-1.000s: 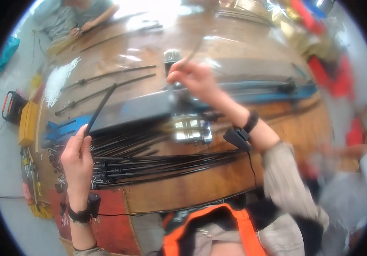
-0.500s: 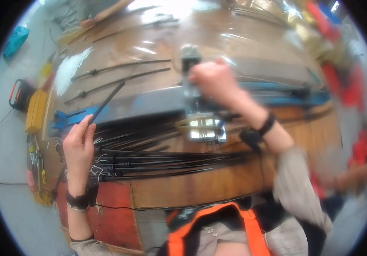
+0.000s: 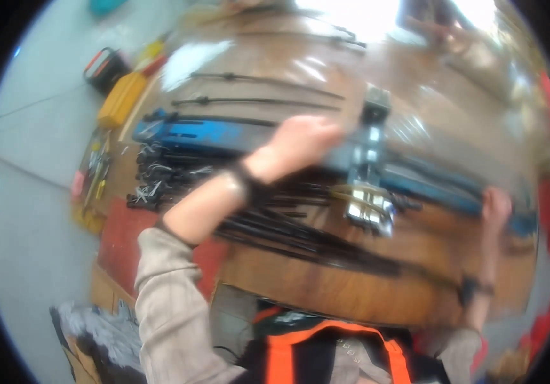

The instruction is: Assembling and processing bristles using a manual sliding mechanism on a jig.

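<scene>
Fingers of your left hand (image 3: 307, 137) and right hand (image 3: 497, 205), left and right of the metal fixture (image 3: 371, 150): grip cannot be told. Apparent step: positioning; next calls for steadiness.

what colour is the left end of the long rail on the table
Blue; the rail's left end shows best in the head view.

I see the left hand (image 3: 305, 139), blurred and curled, over the blue rail (image 3: 214, 133); the right hand (image 3: 497, 205) is near its right end. Black rods (image 3: 307, 240) lie bunched on the tabletop (image 3: 326, 291) near a shiny fixture (image 3: 369, 209).
</scene>
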Demonstrator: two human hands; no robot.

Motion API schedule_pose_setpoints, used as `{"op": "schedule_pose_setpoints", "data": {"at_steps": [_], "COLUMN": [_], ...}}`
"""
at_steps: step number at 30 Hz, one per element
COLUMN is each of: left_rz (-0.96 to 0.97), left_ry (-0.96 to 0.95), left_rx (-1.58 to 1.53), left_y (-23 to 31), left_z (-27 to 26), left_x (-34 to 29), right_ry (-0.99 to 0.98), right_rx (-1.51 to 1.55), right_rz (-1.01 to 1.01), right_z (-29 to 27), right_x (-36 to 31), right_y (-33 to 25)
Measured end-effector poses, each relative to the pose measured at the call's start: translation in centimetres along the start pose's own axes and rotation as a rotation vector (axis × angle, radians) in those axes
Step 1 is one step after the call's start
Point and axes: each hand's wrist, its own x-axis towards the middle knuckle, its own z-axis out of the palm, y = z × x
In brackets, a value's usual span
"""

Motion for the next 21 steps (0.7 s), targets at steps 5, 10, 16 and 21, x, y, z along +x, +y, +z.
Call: {"op": "schedule_pose_setpoints", "data": {"at_steps": [5,10,16,21], "left_rz": [0.005,-0.036,0.029,-0.089], "left_ry": [0.016,0.010,0.127,0.005], "left_rx": [-0.015,-0.066,-0.148,-0.007], "left_y": [-0.7,-0.8,-0.5,-0.3], "left_z": [0.5,1.9,2.6,2.3], "left_x": [-0.1,-0.7,-0.4,-0.5], "right_ry": [-0.063,-0.077,-0.088,0.006], "right_rx": [0.042,0.044,0.004,0.075], "right_rz": [0.129,0.143,0.131,-0.083], "right_z": [0.7,0.5,-0.1,0.3], "right_x": [0.6,-0.1,-1.0,0.7], "right_y": [-2.2,-1.4,-2.4,-11.9]}}
